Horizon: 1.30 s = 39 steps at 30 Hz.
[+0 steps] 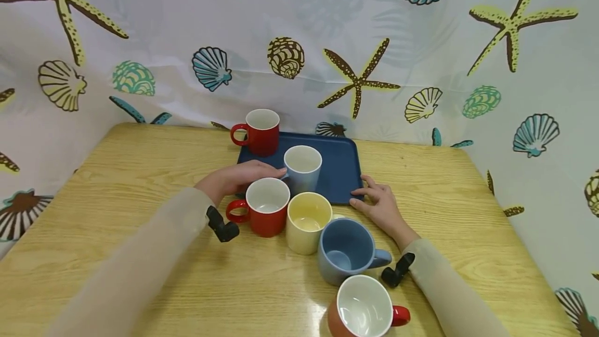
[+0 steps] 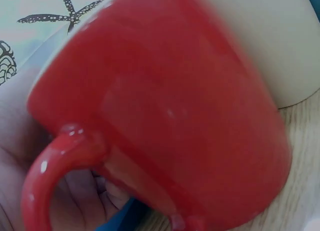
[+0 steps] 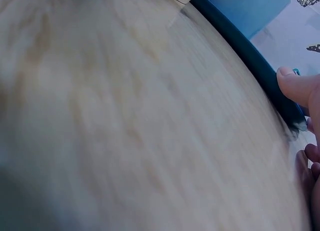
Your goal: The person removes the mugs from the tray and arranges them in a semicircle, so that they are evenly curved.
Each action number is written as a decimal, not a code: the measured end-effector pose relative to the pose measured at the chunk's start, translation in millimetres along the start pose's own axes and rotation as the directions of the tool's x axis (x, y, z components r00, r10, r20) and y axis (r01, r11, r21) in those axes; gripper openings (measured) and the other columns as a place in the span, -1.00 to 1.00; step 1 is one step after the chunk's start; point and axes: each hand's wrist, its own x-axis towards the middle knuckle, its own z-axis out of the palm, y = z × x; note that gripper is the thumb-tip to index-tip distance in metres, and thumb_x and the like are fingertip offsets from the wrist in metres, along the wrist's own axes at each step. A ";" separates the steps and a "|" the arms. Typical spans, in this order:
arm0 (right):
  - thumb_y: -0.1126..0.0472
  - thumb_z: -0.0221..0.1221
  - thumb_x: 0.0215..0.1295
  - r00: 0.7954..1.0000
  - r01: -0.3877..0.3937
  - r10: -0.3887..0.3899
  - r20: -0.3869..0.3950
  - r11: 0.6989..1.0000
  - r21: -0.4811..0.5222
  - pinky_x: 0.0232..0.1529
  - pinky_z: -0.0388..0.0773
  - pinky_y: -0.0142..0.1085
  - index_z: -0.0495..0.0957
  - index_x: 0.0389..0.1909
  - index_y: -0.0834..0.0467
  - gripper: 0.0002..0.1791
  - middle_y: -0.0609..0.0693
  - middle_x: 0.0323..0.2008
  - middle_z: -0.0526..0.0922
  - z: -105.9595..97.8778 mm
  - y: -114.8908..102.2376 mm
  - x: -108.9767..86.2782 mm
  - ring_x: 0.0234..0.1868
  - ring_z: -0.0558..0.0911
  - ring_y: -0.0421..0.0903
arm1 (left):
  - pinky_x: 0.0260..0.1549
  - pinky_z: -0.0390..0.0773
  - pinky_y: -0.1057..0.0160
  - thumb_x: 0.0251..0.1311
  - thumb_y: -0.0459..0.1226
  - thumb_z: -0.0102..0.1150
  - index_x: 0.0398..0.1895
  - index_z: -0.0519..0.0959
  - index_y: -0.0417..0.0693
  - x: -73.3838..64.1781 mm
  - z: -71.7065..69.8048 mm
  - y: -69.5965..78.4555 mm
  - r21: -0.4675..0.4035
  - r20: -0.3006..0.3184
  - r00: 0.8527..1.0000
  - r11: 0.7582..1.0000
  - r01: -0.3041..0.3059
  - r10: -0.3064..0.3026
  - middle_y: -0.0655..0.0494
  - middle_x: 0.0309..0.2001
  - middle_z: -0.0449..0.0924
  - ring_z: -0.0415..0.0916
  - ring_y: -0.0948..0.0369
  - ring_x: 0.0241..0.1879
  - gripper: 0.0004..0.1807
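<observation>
My left hand (image 1: pixel 238 175) reaches over the tray's left front part, fingers at the handle side of a light blue mug (image 1: pixel 303 170) standing on the blue tray (image 1: pixel 339 163). A red mug (image 1: pixel 268 209) stands just in front of that hand and fills the left wrist view, hiding most of the fingers. My right hand (image 1: pixel 380 204) holds the tray's right front corner; in the right wrist view the thumb (image 3: pixel 295 86) lies on the rim, the other fingers bent below it. Another red mug (image 1: pixel 262 134) sits at the tray's back left.
From the red mug at the tray's front, a row of mugs runs toward me: a cream mug (image 1: pixel 306 225), a darker blue mug (image 1: pixel 345 251) and a red mug (image 1: pixel 364 307). All stand on the wooden table (image 1: pixel 220 285). A shell-patterned cloth (image 1: pixel 252 9) hangs behind.
</observation>
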 end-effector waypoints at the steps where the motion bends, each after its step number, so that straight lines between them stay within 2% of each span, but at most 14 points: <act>1: -0.06 0.23 0.18 1.000 -0.003 0.003 -0.003 1.000 0.001 0.18 0.08 0.14 0.63 -0.04 0.08 -0.60 -0.01 0.37 0.18 -0.2 0.1 -0.3 0.21 0.18 0.09 | -0.06 0.51 0.11 0.17 0.21 0.00 0.13 0.47 -0.12 1.0 0.9 0.0 0.005 -0.008 1.000 1.000 0.000 0.000 0.00 -0.03 0.56 0.45 0.06 0.03 -0.32; 5: -0.06 0.24 0.17 1.000 -0.005 0.005 -0.004 1.000 0.007 0.16 0.11 0.13 0.62 -0.04 0.09 -0.59 0.00 0.38 0.18 -0.2 1.1 -0.2 0.20 0.18 0.08 | -0.09 0.52 0.12 0.13 0.22 0.04 0.10 0.49 -0.11 3.9 3.2 -0.9 -0.017 -0.030 0.999 0.999 0.028 -0.028 0.00 -0.06 0.58 0.48 0.06 0.00 -0.32; 10: -0.07 0.23 0.17 1.000 -0.008 0.008 0.007 1.000 0.010 0.16 0.11 0.14 0.62 -0.03 0.10 -0.57 0.00 0.38 0.17 0.1 1.3 -0.2 0.21 0.17 0.09 | -0.11 0.54 0.12 0.11 0.22 0.08 0.08 0.51 -0.12 4.4 3.9 -2.7 -0.073 -0.025 0.997 0.995 0.065 -0.067 -0.01 -0.08 0.59 0.50 0.06 -0.04 -0.32; 19: -0.08 0.23 0.17 1.000 -0.020 0.020 0.011 1.000 0.003 0.18 0.07 0.14 0.62 -0.02 0.09 -0.57 -0.02 0.38 0.16 -0.7 0.1 -0.4 0.22 0.17 0.09 | -0.10 0.53 0.12 0.07 0.23 0.11 0.06 0.52 -0.12 5.6 2.2 -4.6 -0.106 -0.028 0.997 0.992 0.065 -0.068 -0.02 -0.08 0.59 0.48 0.05 -0.02 -0.31; 23: -0.08 0.22 0.18 1.000 -0.019 0.019 0.011 1.000 -0.002 0.18 0.07 0.13 0.62 -0.03 0.07 -0.58 -0.04 0.38 0.17 0.0 1.4 -0.1 0.22 0.17 0.08 | -0.03 0.50 0.09 0.10 0.20 0.10 0.20 0.41 -0.10 4.9 0.0 -6.9 -0.159 -0.036 0.996 0.985 0.072 -0.078 -0.07 0.05 0.51 0.42 0.01 0.08 -0.27; 27: -0.07 0.23 0.18 1.000 -0.016 0.016 0.007 1.000 -0.007 0.19 0.06 0.13 0.63 -0.05 0.07 -0.60 -0.04 0.37 0.18 0.3 1.9 0.1 0.22 0.17 0.08 | 0.08 0.40 0.00 0.15 0.18 0.06 0.37 0.16 -0.09 6.4 -5.1 -12.0 -0.263 -0.015 0.997 0.962 0.072 -0.079 -0.13 0.26 0.29 0.25 -0.07 0.23 -0.17; 30: -0.07 0.23 0.17 1.000 -0.019 0.019 0.004 1.000 -0.004 0.18 0.08 0.12 0.63 -0.06 0.07 -0.60 -0.05 0.37 0.19 0.2 2.6 0.6 0.22 0.17 0.08 | 0.13 0.32 -0.05 0.19 0.15 0.04 0.42 0.03 -0.07 7.4 -9.1 -15.2 -0.320 -0.003 0.998 0.945 0.061 -0.065 -0.16 0.33 0.14 0.14 -0.11 0.29 -0.15; 33: -0.07 0.23 0.17 1.000 -0.023 0.023 0.008 1.000 0.003 0.18 0.10 0.12 0.63 -0.05 0.08 -0.60 -0.05 0.37 0.18 0.8 2.5 1.6 0.22 0.16 0.07 | 0.15 0.30 -0.08 0.21 0.14 0.03 0.43 0.01 -0.03 4.9 -12.7 -17.6 -0.349 -0.019 0.999 0.936 0.036 -0.046 -0.17 0.35 0.07 0.10 -0.14 0.29 -0.16; 39: -0.08 0.25 0.15 0.999 -0.031 0.031 0.007 0.999 0.021 0.18 0.11 0.11 0.64 -0.06 0.10 -0.58 -0.04 0.37 0.18 1.1 1.7 0.6 0.23 0.16 0.08 | 0.09 0.38 0.00 0.21 0.17 -0.01 0.31 0.22 -0.02 -0.3 -15.1 -22.1 -0.323 -0.054 0.999 0.946 -0.021 0.004 -0.16 0.16 0.23 0.22 -0.08 0.17 -0.29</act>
